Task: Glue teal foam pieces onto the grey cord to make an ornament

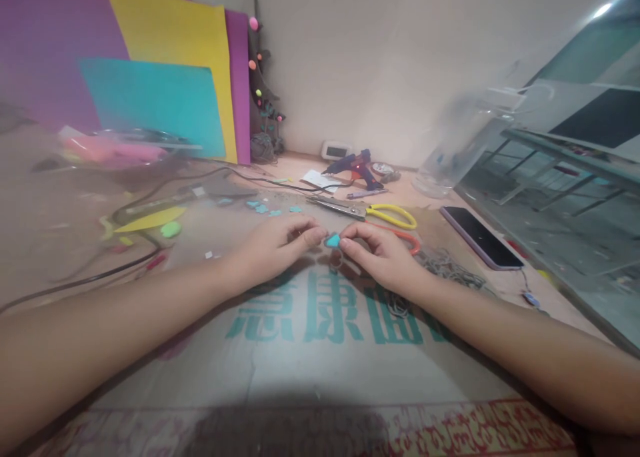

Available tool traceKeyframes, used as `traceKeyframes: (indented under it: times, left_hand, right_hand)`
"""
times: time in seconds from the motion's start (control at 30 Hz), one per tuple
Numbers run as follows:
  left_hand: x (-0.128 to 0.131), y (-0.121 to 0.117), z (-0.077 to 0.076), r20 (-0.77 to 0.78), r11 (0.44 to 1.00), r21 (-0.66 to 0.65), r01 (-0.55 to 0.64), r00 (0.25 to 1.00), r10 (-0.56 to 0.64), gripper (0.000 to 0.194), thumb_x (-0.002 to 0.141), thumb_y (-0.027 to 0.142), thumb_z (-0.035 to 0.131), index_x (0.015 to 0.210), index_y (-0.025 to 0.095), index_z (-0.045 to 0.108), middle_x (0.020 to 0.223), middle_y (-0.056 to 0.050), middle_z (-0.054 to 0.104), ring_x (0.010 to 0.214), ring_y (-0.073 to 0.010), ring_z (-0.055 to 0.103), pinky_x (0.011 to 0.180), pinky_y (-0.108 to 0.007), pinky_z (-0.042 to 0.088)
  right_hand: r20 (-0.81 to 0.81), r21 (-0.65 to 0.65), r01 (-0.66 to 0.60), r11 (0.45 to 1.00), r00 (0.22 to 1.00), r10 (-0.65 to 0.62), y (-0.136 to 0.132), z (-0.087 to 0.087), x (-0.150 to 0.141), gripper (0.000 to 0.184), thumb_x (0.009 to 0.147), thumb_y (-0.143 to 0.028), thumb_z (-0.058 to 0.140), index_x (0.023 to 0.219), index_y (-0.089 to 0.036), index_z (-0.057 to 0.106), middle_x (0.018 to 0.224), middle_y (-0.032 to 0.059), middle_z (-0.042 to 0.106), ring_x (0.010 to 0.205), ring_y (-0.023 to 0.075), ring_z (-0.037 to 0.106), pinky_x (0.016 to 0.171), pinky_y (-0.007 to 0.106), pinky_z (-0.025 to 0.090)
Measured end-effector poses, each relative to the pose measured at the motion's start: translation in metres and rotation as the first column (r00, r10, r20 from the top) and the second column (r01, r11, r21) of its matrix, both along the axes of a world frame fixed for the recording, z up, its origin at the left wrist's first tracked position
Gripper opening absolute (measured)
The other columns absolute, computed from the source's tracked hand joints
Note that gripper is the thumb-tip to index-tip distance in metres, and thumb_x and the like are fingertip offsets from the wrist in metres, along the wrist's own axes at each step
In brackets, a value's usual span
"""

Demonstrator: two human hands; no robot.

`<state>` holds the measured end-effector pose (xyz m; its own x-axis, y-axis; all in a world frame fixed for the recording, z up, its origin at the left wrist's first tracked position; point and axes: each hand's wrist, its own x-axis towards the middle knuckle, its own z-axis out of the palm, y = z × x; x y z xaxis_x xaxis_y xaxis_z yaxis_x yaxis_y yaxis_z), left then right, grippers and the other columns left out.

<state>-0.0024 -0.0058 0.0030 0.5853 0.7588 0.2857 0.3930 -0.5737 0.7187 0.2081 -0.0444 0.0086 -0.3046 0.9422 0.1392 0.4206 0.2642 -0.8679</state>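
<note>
A small teal piece, perhaps of foam sheet or felt, is held up between both hands over the mat. My left hand is closed, thumb and forefinger pinched at the piece's left edge. From the other side, my right hand pinches the right edge between thumb and forefinger. Several teal flower-shaped cutouts lie just beyond my left hand. Scissors with yellow and orange handles rest behind my right hand. The printed mat with green characters spreads under both forearms.
A glue gun lies at the back, its cord running left. A phone, a clear jug and tangled grey cord are on the right. Coloured sheets stand at back left. Yellow scraps lie left.
</note>
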Motion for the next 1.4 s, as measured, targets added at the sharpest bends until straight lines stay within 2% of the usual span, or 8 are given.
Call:
traceKeyframes:
  times: [0.23, 0.4, 0.5, 0.6, 0.83, 0.93, 1.07, 1.4]
  left_hand:
    - [0.004, -0.002, -0.001, -0.003, 0.999, -0.04, 0.025, 1.0, -0.025, 0.027, 0.088, 0.04, 0.054, 0.081, 0.018, 0.068, 0.075, 0.0, 0.067, 0.071, -0.0151, 0.058, 0.066, -0.024, 0.041]
    - [0.003, -0.001, 0.0, 0.026, 0.998, -0.048, -0.032, 0.999, 0.033, 0.026, 0.087, 0.039, 0.054, 0.08, 0.018, 0.066, 0.075, 0.0, 0.067, 0.071, -0.0146, 0.058, 0.066, -0.024, 0.042]
    - [0.003, 0.0, 0.0, 0.023, 0.997, -0.017, -0.076, 0.997, 0.077, 0.027, 0.087, 0.041, 0.054, 0.079, 0.018, 0.066, 0.075, 0.0, 0.067, 0.071, -0.0152, 0.058, 0.067, -0.025, 0.042]
    - [0.003, 0.0, 0.0, 0.023, 0.996, 0.015, -0.09, 0.996, 0.09, 0.027, 0.087, 0.041, 0.054, 0.079, 0.018, 0.066, 0.077, -0.001, 0.068, 0.073, -0.0156, 0.058, 0.069, -0.026, 0.043]
    - [0.004, -0.002, 0.002, 0.027, 0.994, 0.012, -0.108, 0.994, 0.108, 0.027, 0.086, 0.041, 0.053, 0.077, 0.019, 0.065, 0.077, -0.001, 0.067, 0.076, -0.0166, 0.058, 0.071, -0.025, 0.044]
    - [0.004, -0.002, 0.002, 0.035, 0.994, -0.005, -0.112, 0.993, 0.112, 0.027, 0.087, 0.041, 0.053, 0.078, 0.019, 0.065, 0.077, -0.001, 0.067, 0.075, -0.0163, 0.058, 0.07, -0.025, 0.044]
    - [0.003, -0.001, 0.002, 0.072, 0.99, -0.065, -0.124, 0.989, 0.129, 0.027, 0.087, 0.042, 0.054, 0.079, 0.017, 0.064, 0.077, -0.001, 0.067, 0.074, -0.0166, 0.058, 0.069, -0.025, 0.043]
    - [0.001, 0.004, -0.005, 0.107, 0.981, -0.124, -0.151, 0.981, 0.164, 0.032, 0.086, 0.048, 0.053, 0.079, 0.018, 0.063, 0.074, -0.001, 0.066, 0.069, -0.0172, 0.058, 0.062, -0.026, 0.042]
  right_hand:
    - [0.046, 0.033, -0.019, 0.999, 0.999, 0.018, -0.002, 0.002, -0.001, 0.02, 0.091, -0.035, 0.054, 0.081, -0.019, 0.055, 0.062, -0.0035, 0.058, 0.053, 0.0093, 0.053, 0.051, 0.021, 0.043]
    - [0.005, 0.074, -0.027, 0.997, 1.0, 0.026, 0.001, 0.003, 0.001, 0.017, 0.089, -0.036, 0.056, 0.095, -0.019, 0.059, 0.089, 0.0034, 0.068, 0.082, 0.0161, 0.066, 0.071, 0.029, 0.053]
    - [-0.036, 0.05, -0.063, 0.997, 0.997, 0.065, 0.003, 0.001, 0.001, 0.036, 0.079, -0.03, 0.07, 0.111, -0.021, 0.056, 0.099, 0.0047, 0.07, 0.093, 0.0193, 0.067, 0.082, 0.034, 0.054]
    - [-0.108, -0.005, -0.087, 0.996, 0.99, 0.086, 0.002, -0.001, 0.001, 0.05, 0.08, -0.025, 0.068, 0.126, -0.023, 0.048, 0.091, 0.0019, 0.07, 0.087, 0.0173, 0.068, 0.079, 0.033, 0.055]
    - [-0.089, -0.074, -0.159, 0.985, 0.984, 0.152, 0.003, -0.006, 0.001, 0.048, 0.086, -0.023, 0.06, 0.131, -0.021, 0.045, 0.077, -0.0007, 0.071, 0.075, 0.0149, 0.068, 0.07, 0.03, 0.053]
    - [-0.051, -0.024, -0.115, 0.993, 0.992, 0.113, 0.002, -0.006, 0.002, 0.04, 0.087, -0.027, 0.06, 0.125, -0.021, 0.05, 0.084, 0.0017, 0.071, 0.077, 0.0153, 0.067, 0.071, 0.031, 0.053]
    - [0.067, 0.199, -0.007, 0.98, 0.998, -0.006, -0.002, 0.005, 0.007, 0.032, 0.089, -0.032, 0.058, 0.119, -0.021, 0.054, 0.103, 0.0061, 0.065, 0.081, 0.0148, 0.062, 0.074, 0.031, 0.051]
    - [0.317, 0.381, 0.163, 0.91, 0.902, -0.294, 0.023, 0.056, 0.053, 0.022, 0.088, -0.039, 0.057, 0.098, -0.019, 0.062, 0.093, 0.0051, 0.067, 0.084, 0.0184, 0.063, 0.079, 0.034, 0.052]
